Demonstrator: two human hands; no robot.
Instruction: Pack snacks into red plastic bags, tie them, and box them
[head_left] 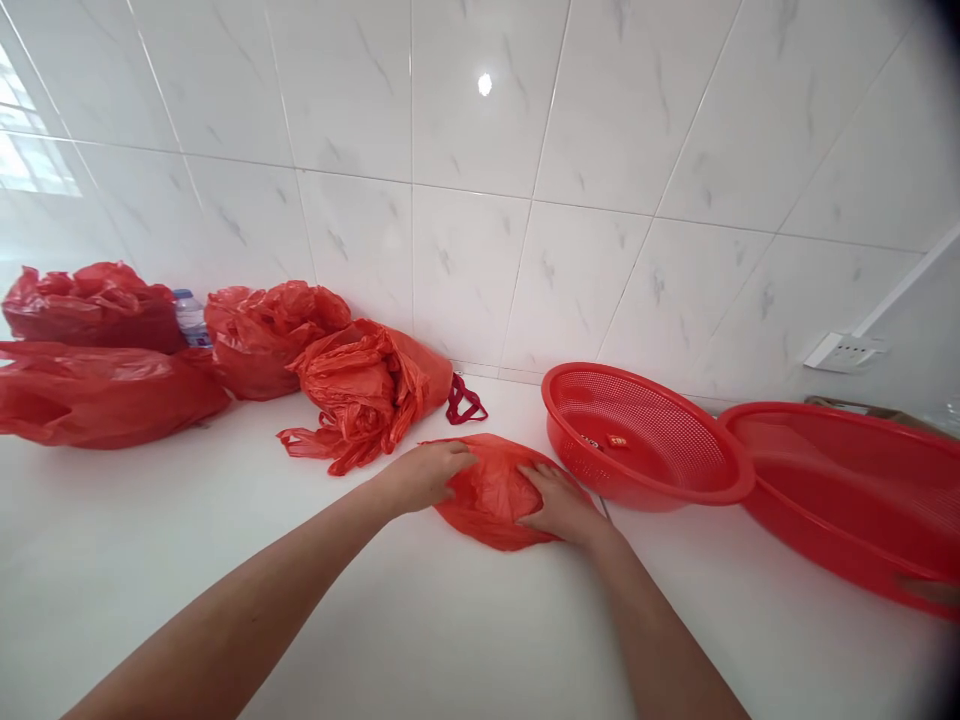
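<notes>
A red plastic bag [495, 500] lies spread low on the white tabletop in front of me. My left hand [429, 476] rests on its left edge with thumb and fingers apart. Across the bag's right side lies my right hand [561, 502], its fingers spread over the crinkled film. Neither hand visibly grips the bag. Whatever may be under the film is hidden. Just right of my right hand stands a red perforated basket [697, 455] with a small orange packet [617, 441] inside.
Left along the tiled wall are several filled red bags [105, 395] and a bottle [190, 318]. A rolled red bag [367, 390] lies near a dark red strap [465, 402]. A larger red basin [840, 500] stands right, below a wall socket [846, 352]. The white table [420, 620] extends toward me.
</notes>
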